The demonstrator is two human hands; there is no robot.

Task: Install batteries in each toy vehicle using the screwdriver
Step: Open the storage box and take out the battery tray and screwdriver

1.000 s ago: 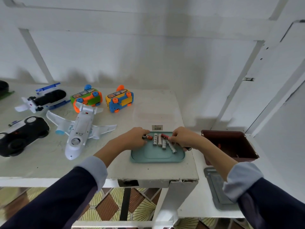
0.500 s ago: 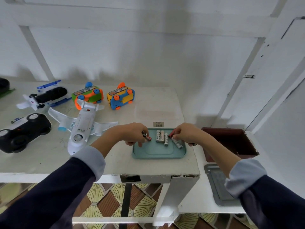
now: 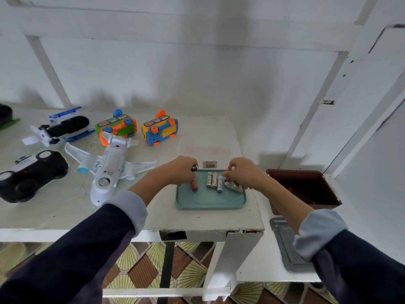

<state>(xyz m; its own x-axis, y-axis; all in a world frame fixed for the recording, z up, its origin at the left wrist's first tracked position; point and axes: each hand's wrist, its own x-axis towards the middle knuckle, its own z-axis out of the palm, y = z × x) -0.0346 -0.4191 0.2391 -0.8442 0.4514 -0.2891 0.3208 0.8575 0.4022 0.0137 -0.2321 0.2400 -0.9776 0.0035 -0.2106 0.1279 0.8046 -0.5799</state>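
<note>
A teal tray (image 3: 210, 201) near the table's front edge holds several white batteries (image 3: 214, 180). My left hand (image 3: 180, 170) hovers over the tray's left end, fingers curled round a battery with a red end (image 3: 193, 185). My right hand (image 3: 242, 172) is over the tray's right end and pinches a battery; its white tip shows at the knuckles. A white toy plane (image 3: 109, 166) lies belly up to the left. Behind it stand a green-orange toy bus (image 3: 116, 127) and a yellow-blue toy bus (image 3: 160, 129). No screwdriver is visible.
A black toy car (image 3: 30, 174) and a black-and-white helicopter (image 3: 59, 128) lie at the far left. A brown bin (image 3: 306, 189) and a grey lid (image 3: 287, 242) sit on a lower surface to the right. A small label (image 3: 210, 164) lies behind the tray.
Both hands have lifted slightly off the tray, each with a battery. The camera has tilted, so the table sits lower in view.
</note>
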